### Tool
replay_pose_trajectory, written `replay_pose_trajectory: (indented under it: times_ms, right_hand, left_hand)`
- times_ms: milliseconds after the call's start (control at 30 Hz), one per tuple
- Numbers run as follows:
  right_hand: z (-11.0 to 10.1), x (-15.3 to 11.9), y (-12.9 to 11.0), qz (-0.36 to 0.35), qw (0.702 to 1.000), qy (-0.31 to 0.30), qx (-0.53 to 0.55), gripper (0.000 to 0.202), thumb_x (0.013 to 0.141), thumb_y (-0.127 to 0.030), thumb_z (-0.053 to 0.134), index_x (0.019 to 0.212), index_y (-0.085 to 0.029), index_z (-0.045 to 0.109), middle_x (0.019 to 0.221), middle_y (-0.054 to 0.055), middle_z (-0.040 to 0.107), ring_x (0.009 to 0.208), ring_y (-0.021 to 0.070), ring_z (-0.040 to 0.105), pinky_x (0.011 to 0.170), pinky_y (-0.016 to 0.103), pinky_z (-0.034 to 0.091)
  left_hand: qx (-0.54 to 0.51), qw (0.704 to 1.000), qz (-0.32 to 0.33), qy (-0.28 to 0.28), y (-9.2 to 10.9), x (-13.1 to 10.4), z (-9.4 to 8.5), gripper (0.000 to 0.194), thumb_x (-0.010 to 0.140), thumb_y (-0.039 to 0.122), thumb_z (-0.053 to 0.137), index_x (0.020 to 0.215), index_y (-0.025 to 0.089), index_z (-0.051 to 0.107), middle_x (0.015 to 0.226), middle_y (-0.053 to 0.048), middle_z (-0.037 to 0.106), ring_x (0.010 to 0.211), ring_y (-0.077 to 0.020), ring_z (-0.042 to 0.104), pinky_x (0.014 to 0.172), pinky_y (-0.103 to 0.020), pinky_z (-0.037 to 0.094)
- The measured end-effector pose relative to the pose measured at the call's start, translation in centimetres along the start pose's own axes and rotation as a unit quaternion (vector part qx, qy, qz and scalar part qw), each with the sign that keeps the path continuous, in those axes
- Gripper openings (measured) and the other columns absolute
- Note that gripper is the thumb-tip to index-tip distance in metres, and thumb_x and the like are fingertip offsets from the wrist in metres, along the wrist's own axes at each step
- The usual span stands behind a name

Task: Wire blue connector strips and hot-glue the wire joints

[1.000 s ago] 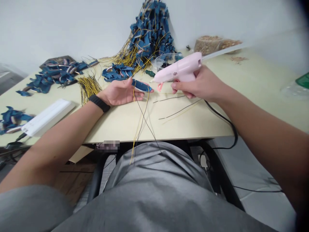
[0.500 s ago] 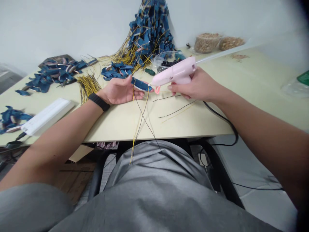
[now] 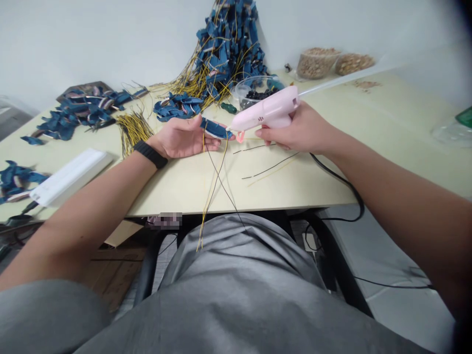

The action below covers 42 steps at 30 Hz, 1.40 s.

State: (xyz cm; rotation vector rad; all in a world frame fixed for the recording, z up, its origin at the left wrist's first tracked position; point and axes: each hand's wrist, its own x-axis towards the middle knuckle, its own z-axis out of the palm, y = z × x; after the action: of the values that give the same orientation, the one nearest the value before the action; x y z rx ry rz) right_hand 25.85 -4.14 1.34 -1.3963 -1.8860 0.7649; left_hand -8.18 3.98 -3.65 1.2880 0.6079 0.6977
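Observation:
My left hand point(image 3: 186, 140), palm up, holds a blue fabric piece point(image 3: 215, 129) along its fingers. Yellow and black wires point(image 3: 218, 174) hang from that piece, cross each other and reach past the table edge. My right hand point(image 3: 304, 129) is wrapped round a pale pink glue gun point(image 3: 263, 110), whose nozzle points left at the right end of the fabric piece. Whether the tip touches the fabric cannot be made out. A clear stick runs out of the gun's back. Loose black and yellow wires point(image 3: 271, 166) lie below my right hand.
Blue pieces with yellow wires are heaped point(image 3: 230, 54) at the back of the table point(image 3: 295, 191). A wire bundle point(image 3: 132, 132) and white power strip point(image 3: 72, 178) are left. Behind the gun is a tub of black parts point(image 3: 254, 93); tubs of tan bits point(image 3: 317, 64) stand back right.
Both hands, the fabric piece and the glue gun have hardly moved. The view has shifted very slightly, and the hanging wire ends sit a little further left.

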Motion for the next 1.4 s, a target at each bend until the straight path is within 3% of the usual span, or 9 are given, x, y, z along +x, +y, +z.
replay_pose_trajectory:
  times_ms: [200, 433, 733, 900, 1033, 1233, 1400]
  right_hand:
    - [-0.06, -0.41, -0.41, 0.012, 1.0, -0.003, 0.017, 0.027, 0.099, -0.023, 0.098, 0.082, -0.027, 0.077, 0.081, 0.01, 0.078, 0.085, 0.03, 0.075, 0.09, 0.052, 0.071]
    - [0.05, -0.29, -0.73, 0.017, 1.0, 0.015, -0.014, 0.033, 0.099, -0.017, 0.094, 0.074, -0.026, 0.075, 0.072, 0.006, 0.075, 0.075, 0.0251, 0.071, 0.083, 0.047, 0.064]
    - [0.09, -0.18, -0.2, 0.016, 1.0, 0.018, -0.018, 0.028, 0.095, -0.022, 0.097, 0.081, -0.028, 0.074, 0.081, 0.008, 0.076, 0.084, 0.0318, 0.076, 0.096, 0.054, 0.071]
    - [0.09, -0.16, -0.14, 0.009, 0.999, 0.022, -0.021, 0.031, 0.095, -0.023, 0.097, 0.076, -0.029, 0.073, 0.081, 0.008, 0.079, 0.078, 0.0296, 0.071, 0.091, 0.056, 0.068]
    - [0.18, -0.09, -0.24, 0.017, 0.999, 0.03, -0.03, 0.031, 0.093, -0.02, 0.097, 0.076, -0.028, 0.072, 0.081, 0.007, 0.078, 0.081, 0.0294, 0.071, 0.095, 0.057, 0.068]
    - [0.13, 0.11, -0.08, 0.013, 0.999, 0.026, -0.041, 0.031, 0.091, -0.022, 0.098, 0.08, -0.028, 0.07, 0.087, 0.007, 0.076, 0.091, 0.0337, 0.076, 0.105, 0.06, 0.071]
    - [0.01, 0.03, -0.12, 0.018, 0.998, 0.035, -0.043, 0.031, 0.092, -0.022, 0.099, 0.081, -0.027, 0.07, 0.087, 0.007, 0.075, 0.091, 0.0335, 0.075, 0.106, 0.061, 0.072]
  left_hand:
    - [0.017, 1.0, 0.002, 0.004, -0.21, 0.14, -0.03, 0.064, 0.123, 0.065, 0.068, 0.129, 0.006, 0.089, 0.137, -0.027, 0.093, 0.11, -0.0326, 0.09, 0.136, -0.064, 0.057]
    - [-0.01, 1.0, 0.0, -0.006, 0.12, 0.04, 0.52, 0.057, 0.119, 0.062, 0.079, 0.123, 0.006, 0.091, 0.127, -0.024, 0.095, 0.1, -0.0276, 0.085, 0.121, -0.052, 0.063]
    - [-0.013, 1.0, 0.003, -0.014, -0.09, 0.11, 0.05, 0.06, 0.119, 0.063, 0.08, 0.125, 0.005, 0.091, 0.125, -0.025, 0.095, 0.101, -0.0271, 0.085, 0.12, -0.052, 0.064]
    - [-0.004, 1.0, 0.002, -0.007, -0.26, 0.18, -0.18, 0.054, 0.121, 0.057, 0.075, 0.125, 0.006, 0.091, 0.125, -0.023, 0.095, 0.102, -0.0281, 0.086, 0.122, -0.055, 0.063]
    - [0.01, 1.0, 0.0, 0.004, -0.24, 0.16, -0.15, 0.064, 0.123, 0.066, 0.069, 0.126, 0.006, 0.091, 0.13, -0.025, 0.095, 0.106, -0.0297, 0.088, 0.131, -0.06, 0.059]
    - [-0.013, 1.0, 0.009, -0.023, -0.15, 0.11, 0.08, 0.053, 0.112, 0.058, 0.089, 0.123, 0.007, 0.093, 0.121, -0.02, 0.096, 0.098, -0.0253, 0.085, 0.115, -0.049, 0.066]
    - [-0.013, 1.0, 0.001, -0.009, -0.03, 0.02, 0.25, 0.058, 0.116, 0.061, 0.084, 0.125, 0.004, 0.093, 0.126, -0.024, 0.095, 0.1, -0.0267, 0.085, 0.116, -0.049, 0.066]
